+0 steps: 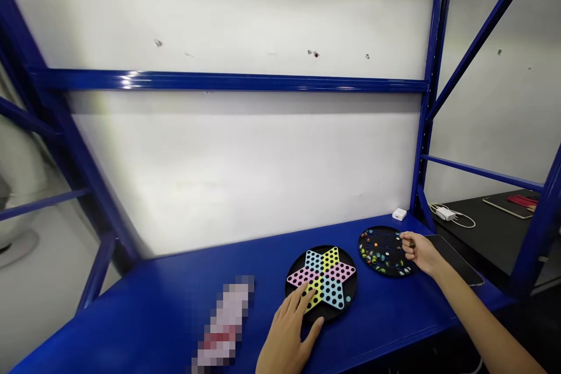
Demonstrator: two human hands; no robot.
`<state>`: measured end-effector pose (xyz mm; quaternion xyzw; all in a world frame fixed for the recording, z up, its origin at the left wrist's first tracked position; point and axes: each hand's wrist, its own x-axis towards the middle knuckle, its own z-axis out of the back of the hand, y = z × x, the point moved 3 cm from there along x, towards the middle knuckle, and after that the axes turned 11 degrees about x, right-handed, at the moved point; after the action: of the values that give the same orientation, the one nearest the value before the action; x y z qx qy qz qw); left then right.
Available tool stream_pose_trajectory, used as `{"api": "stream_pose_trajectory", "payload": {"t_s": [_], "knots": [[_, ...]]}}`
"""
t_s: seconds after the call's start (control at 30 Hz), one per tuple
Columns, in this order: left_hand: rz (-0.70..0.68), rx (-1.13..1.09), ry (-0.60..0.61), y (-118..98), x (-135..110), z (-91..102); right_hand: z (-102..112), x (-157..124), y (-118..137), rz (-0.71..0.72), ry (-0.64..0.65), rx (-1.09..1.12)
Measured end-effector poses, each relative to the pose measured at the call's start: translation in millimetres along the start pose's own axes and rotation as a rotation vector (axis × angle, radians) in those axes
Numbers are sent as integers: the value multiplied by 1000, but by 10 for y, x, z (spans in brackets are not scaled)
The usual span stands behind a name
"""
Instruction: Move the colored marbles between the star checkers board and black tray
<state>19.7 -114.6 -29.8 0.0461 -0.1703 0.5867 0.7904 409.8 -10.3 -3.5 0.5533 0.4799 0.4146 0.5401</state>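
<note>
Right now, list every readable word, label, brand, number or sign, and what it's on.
None readable.
Pixelated item on the blue table: too blurred to read.
White block near the table's back edge: too small to tell.
Star-patterned board: no lettering visible.

On the blue table (pixel 193 295), the left hand (pixel 287 332) spreads over the seven o'clock edge of a star-patterned board (pixel 325 279). At the board's two o'clock sits a dark tray (pixel 395 256) of colourful marbles (pixel 373 258); by its three o'clock rim, the right hand (pixel 419 250) curls (whether around something is unclear).
</note>
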Motion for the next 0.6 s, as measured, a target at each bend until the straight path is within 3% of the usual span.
{"api": "stream_pose_trajectory", "payload": {"t_s": [0.1, 0.23, 0.33, 0.43, 0.5, 0.6], "knots": [[15, -1, 29, -11, 7, 17, -63, -57, -19, 96, 38, -507], [16, -7, 23, -14, 11, 24, -130, -172, -128, 156, 124, -982], [4, -10, 6, -9, 6, 16, -156, -214, -198, 189, 137, -1101], [2, -12, 6, -4, 1, 7, -193, -192, -185, 218, 142, -882], [10, -9, 5, -2, -1, 8, -218, -157, -142, 164, 134, -533], [11, -4, 6, -8, -3, 17, -283, -106, -105, -43, 142, 75]]}}
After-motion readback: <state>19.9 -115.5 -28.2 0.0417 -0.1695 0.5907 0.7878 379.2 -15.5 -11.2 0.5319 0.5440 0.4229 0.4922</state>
